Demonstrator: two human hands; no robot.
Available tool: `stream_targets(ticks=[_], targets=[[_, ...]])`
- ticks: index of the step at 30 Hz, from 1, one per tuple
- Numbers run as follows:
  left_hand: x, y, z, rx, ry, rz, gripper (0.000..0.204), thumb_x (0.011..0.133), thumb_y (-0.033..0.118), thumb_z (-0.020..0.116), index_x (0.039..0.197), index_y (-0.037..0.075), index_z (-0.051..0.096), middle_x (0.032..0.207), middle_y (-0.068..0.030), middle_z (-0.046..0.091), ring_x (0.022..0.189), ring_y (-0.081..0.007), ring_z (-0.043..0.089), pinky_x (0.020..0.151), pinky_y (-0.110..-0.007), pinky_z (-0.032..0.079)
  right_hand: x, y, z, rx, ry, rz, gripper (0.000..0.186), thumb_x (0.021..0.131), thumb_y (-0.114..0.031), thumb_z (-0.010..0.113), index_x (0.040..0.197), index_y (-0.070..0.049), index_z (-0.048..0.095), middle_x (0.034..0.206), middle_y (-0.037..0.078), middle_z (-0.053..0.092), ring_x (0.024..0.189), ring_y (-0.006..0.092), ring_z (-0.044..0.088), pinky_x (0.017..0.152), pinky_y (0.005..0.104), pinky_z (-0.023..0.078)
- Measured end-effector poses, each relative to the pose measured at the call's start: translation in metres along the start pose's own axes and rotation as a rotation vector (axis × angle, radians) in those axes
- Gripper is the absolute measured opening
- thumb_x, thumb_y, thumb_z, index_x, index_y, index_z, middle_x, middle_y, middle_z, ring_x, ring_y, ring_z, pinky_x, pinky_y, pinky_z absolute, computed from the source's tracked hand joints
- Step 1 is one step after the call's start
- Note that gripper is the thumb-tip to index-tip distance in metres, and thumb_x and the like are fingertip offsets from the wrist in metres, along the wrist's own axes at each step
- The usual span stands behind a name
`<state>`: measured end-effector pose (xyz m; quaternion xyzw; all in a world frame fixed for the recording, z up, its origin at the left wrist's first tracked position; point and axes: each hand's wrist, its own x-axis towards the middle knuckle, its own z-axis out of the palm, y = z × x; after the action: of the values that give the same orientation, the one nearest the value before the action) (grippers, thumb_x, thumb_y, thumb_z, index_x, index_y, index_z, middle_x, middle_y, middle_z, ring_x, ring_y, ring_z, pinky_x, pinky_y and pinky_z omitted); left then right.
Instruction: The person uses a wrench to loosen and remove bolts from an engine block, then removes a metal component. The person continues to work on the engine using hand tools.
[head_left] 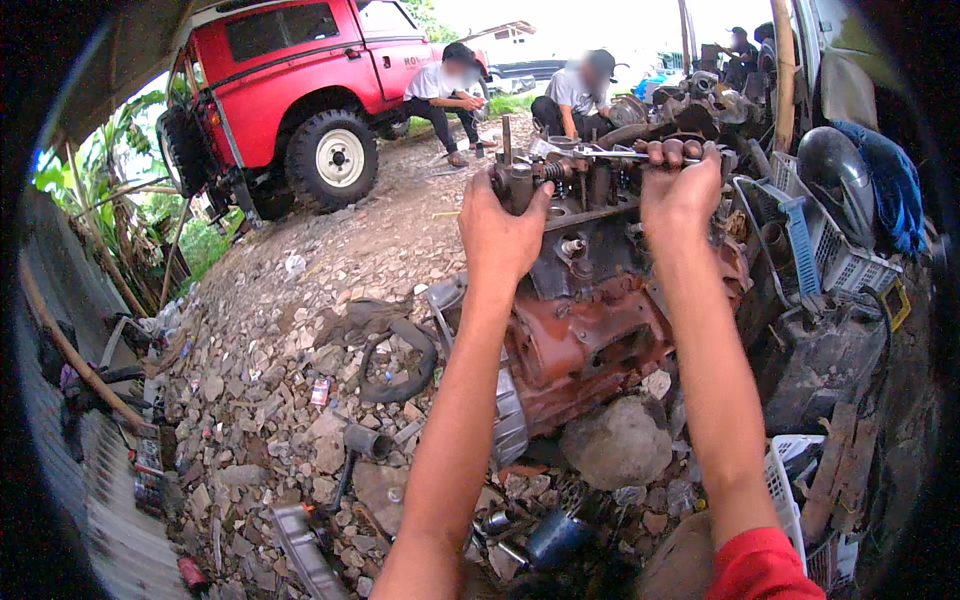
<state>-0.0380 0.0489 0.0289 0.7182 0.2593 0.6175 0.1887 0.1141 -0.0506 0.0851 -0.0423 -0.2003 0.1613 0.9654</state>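
Observation:
An engine block, rusty red with a dark cylinder head on top, sits tilted on the stony ground before me. At the head's left end, my left hand is closed around the end of the rocker assembly, whose spring shows beside my thumb. My right hand is closed on the handle of a silver wrench, lying across the top of the rocker assembly. The wrench's far end is near the rocker posts; its exact fit is hidden. Spark plugs stick out of the head's near side.
A large rock lies against the block's near side. Around it are a black hose loop, a blue cylinder and a metal tray. Crates and parts crowd the right. Two people crouch beyond, near a red off-road vehicle.

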Motion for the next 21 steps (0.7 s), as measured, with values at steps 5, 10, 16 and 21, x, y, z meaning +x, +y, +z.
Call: stream_targets(ticks=[5,10,16,21], targets=[[0.004,-0.009,0.001,0.016,0.024,0.001,0.045,0.081,0.028,0.081,0.110,-0.003,0.066,0.100,-0.0188,0.073,0.092,-0.0295,0.070,0.086,-0.040,0.052,-0.084,0.034,0.020,-0.642,-0.435,-0.414,0.049,0.109,-0.043,0.036,0.080,-0.006,0.051,0.078,0.001,0.054,0.072,0.0114,0.045,0.071,0.0273,0.039],[0.003,-0.005,0.001,-0.009,-0.011,0.014,0.043,0.080,0.026,0.081,0.108,-0.003,0.067,0.100,-0.0191,0.073,0.093,-0.0295,0.070,0.086,-0.040,0.052,-0.059,0.020,0.022,-0.510,-0.367,-0.443,0.048,0.109,-0.041,0.039,0.077,-0.006,0.045,0.071,0.002,0.047,0.069,0.0121,0.043,0.068,0.0290,0.039],[0.002,0.000,-0.001,-0.011,-0.008,-0.008,0.042,0.080,0.025,0.081,0.107,-0.003,0.066,0.100,-0.0186,0.073,0.093,-0.0293,0.070,0.086,-0.040,0.052,-0.060,0.034,0.028,-0.518,-0.364,-0.495,0.047,0.107,-0.041,0.044,0.076,-0.005,0.047,0.071,0.002,0.050,0.067,0.0117,0.044,0.066,0.0279,0.038],[0.001,-0.003,0.000,-0.036,-0.002,0.022,0.043,0.081,0.026,0.080,0.109,-0.004,0.066,0.102,-0.0195,0.072,0.095,-0.0305,0.070,0.087,-0.040,0.052,-0.047,0.027,0.030,-0.562,-0.331,-0.509,0.046,0.105,-0.040,0.050,0.074,-0.006,0.054,0.069,-0.001,0.052,0.065,0.0084,0.046,0.062,0.0250,0.037]])
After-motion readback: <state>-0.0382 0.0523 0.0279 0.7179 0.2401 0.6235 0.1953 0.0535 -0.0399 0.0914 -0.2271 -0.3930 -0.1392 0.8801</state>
